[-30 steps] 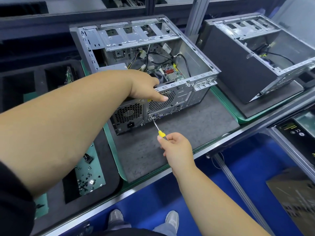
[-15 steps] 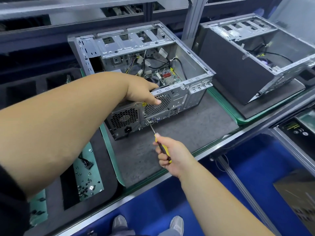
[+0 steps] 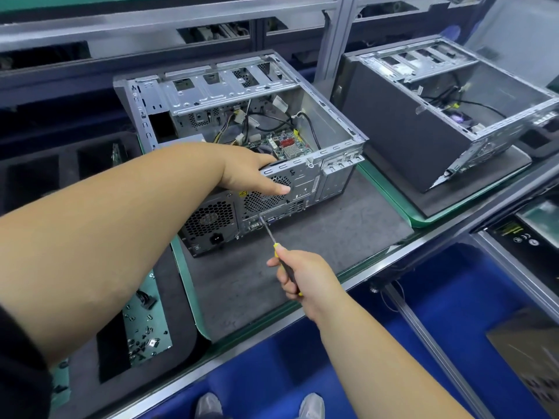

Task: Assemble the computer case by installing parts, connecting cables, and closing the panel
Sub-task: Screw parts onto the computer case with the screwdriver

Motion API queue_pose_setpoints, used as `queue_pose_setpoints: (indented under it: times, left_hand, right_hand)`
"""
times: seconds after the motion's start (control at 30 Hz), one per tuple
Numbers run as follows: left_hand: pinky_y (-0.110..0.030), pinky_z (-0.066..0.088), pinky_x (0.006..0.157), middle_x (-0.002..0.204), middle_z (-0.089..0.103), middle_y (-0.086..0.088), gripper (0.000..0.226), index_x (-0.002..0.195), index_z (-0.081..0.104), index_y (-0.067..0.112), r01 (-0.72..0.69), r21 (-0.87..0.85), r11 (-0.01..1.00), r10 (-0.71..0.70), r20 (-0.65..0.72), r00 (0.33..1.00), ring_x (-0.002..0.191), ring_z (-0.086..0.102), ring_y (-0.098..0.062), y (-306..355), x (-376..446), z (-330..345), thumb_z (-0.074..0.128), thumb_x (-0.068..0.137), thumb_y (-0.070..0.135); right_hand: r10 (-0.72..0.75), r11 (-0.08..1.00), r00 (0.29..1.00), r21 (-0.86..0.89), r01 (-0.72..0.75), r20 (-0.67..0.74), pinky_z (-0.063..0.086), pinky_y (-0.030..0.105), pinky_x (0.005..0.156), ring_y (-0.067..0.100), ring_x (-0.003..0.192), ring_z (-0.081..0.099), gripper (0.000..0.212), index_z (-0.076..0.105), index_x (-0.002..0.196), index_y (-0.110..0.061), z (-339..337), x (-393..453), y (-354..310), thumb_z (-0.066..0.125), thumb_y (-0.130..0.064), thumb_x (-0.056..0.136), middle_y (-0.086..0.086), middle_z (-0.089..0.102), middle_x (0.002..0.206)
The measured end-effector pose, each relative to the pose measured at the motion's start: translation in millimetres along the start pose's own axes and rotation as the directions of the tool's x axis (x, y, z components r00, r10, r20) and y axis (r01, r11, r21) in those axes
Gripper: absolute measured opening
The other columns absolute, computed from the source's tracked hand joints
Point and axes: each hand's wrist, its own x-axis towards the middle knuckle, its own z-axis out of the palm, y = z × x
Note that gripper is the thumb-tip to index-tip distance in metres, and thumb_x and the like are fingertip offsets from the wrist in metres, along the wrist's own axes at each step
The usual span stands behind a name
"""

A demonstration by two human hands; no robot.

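You're now gripping the screwdriver (image 3: 282, 269) lower in your right hand (image 3: 305, 278), tip staying at the computer case (image 3: 304, 189) rear screw, left hand (image 3: 254, 173) bracing with fingers (image 3: 276, 189) flat.

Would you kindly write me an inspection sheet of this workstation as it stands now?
Surface: grey mat on a green-edged tray.
Job's things: open computer case lying on its side, rear panel toward the person; screwdriver tip at the rear ports.
Clutter: loose screws in a foam tray pocket at left.
Hands: left hand rests on the case's rear edge, index finger straight across the fan grille; right hand grips the screwdriver handle.
Cables: black and yellow cables loose inside the case.
Surroundings: second open case at right; blue bins below.
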Motion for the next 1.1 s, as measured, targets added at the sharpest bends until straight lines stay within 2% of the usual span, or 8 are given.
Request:
queue_pose_setpoints:
  times: [0.13, 0.27, 0.47, 0.6, 0.77, 0.9, 1.03, 1.1]
  left_hand:
    - [-0.043, 0.016, 0.118, 0.162, 0.022, 0.001, 0.133, 0.156, 0.018, 0.023, 0.085, -0.017, 0.996, -0.084, 0.039, 0.996, 0.149, 0.02, -0.021, 10, 2, -4, 0.037, 0.047, 0.096]
    - [-0.047, 0.01, 0.118, 0.164, 0.013, 0.003, 0.135, 0.156, 0.021, 0.025, 0.181, -0.183, 0.966, -0.147, 0.185, 0.972, 0.15, 0.011, -0.019, 14, 10, -12, 0.047, 0.043, 0.096]
    - [-0.042, 0.017, 0.112, 0.163, 0.013, 0.007, 0.088, 0.15, 0.033, 0.033, 0.17, -0.427, 0.888, -0.084, 0.213, 0.973, 0.148, 0.014, -0.015, 19, 23, -8, 0.055, 0.074, 0.072]
    - [-0.034, 0.022, 0.099, 0.159, 0.024, 0.005, 0.076, 0.144, 0.043, 0.028, 0.164, -0.496, 0.853, -0.074, 0.195, 0.978, 0.136, 0.03, -0.014, 20, 24, -4, 0.058, 0.077, 0.059]
    - [-0.042, 0.04, 0.106, 0.127, 0.055, -0.002, 0.045, 0.101, 0.062, 0.029, 0.179, -0.546, 0.819, -0.036, 0.262, 0.964, 0.102, 0.056, -0.02, 18, 19, -5, 0.074, 0.062, 0.05]
    - [-0.032, 0.051, 0.085, 0.101, 0.071, -0.002, 0.045, 0.099, 0.066, 0.022, 0.177, -0.569, 0.803, -0.045, 0.238, 0.97, 0.08, 0.068, -0.016, 18, 19, -4, 0.063, 0.064, 0.05]
    - [-0.026, 0.047, 0.076, 0.099, 0.065, 0.005, 0.017, 0.095, 0.062, 0.024, 0.14, -0.563, 0.814, -0.037, 0.19, 0.981, 0.083, 0.063, -0.009, 20, 21, -2, 0.056, 0.089, 0.039]
    - [-0.026, 0.046, 0.075, 0.096, 0.066, 0.005, 0.018, 0.093, 0.063, 0.024, 0.138, -0.57, 0.81, -0.033, 0.191, 0.981, 0.079, 0.063, -0.008, 20, 21, -2, 0.053, 0.093, 0.038]
  right_hand:
    - [-0.155, 0.977, 0.962, -0.177, 0.116, -0.224, 0.032, 0.024, 0.047, 0.01, 0.04, 0.037, 0.032, 0.067, 0.079, -0.017, -31, 3, 3, 0.058, -0.041, 0.098, -0.006, 0.049, 0.052]
    - [-0.24, 0.953, 0.93, -0.25, 0.172, -0.278, 0.036, 0.029, 0.055, 0.013, 0.048, 0.042, 0.031, 0.067, 0.078, -0.019, -53, 8, 4, 0.059, -0.043, 0.095, -0.008, 0.051, 0.053]
    - [-0.338, 0.887, 0.909, -0.406, 0.22, -0.246, 0.038, 0.034, 0.062, 0.019, 0.062, 0.043, 0.043, 0.062, 0.092, -0.005, -61, 14, 2, 0.055, -0.048, 0.093, 0.002, 0.05, 0.068]
    - [-0.373, 0.863, 0.904, -0.435, 0.255, -0.208, 0.04, 0.034, 0.062, 0.02, 0.064, 0.045, 0.045, 0.063, 0.092, -0.003, -58, 15, -2, 0.055, -0.048, 0.095, 0.005, 0.053, 0.071]
    - [-0.379, 0.857, 0.906, -0.441, 0.266, -0.189, 0.04, 0.036, 0.063, 0.022, 0.064, 0.044, 0.047, 0.062, 0.092, -0.001, -54, 17, -7, 0.055, -0.048, 0.095, 0.007, 0.052, 0.07]
    - [-0.365, 0.864, 0.911, -0.435, 0.254, -0.193, 0.038, 0.035, 0.062, 0.02, 0.062, 0.043, 0.049, 0.063, 0.091, 0.0, -51, 19, -8, 0.054, -0.048, 0.095, 0.005, 0.05, 0.068]
    - [-0.331, 0.883, 0.921, -0.413, 0.225, -0.206, 0.039, 0.032, 0.058, 0.015, 0.054, 0.044, 0.039, 0.068, 0.08, -0.014, -50, 22, -9, 0.056, -0.049, 0.094, -0.006, 0.053, 0.056]
    - [-0.311, 0.899, 0.926, -0.382, 0.213, -0.214, 0.038, 0.031, 0.056, 0.013, 0.05, 0.043, 0.037, 0.068, 0.076, -0.019, -49, 22, -8, 0.057, -0.049, 0.093, -0.008, 0.053, 0.052]
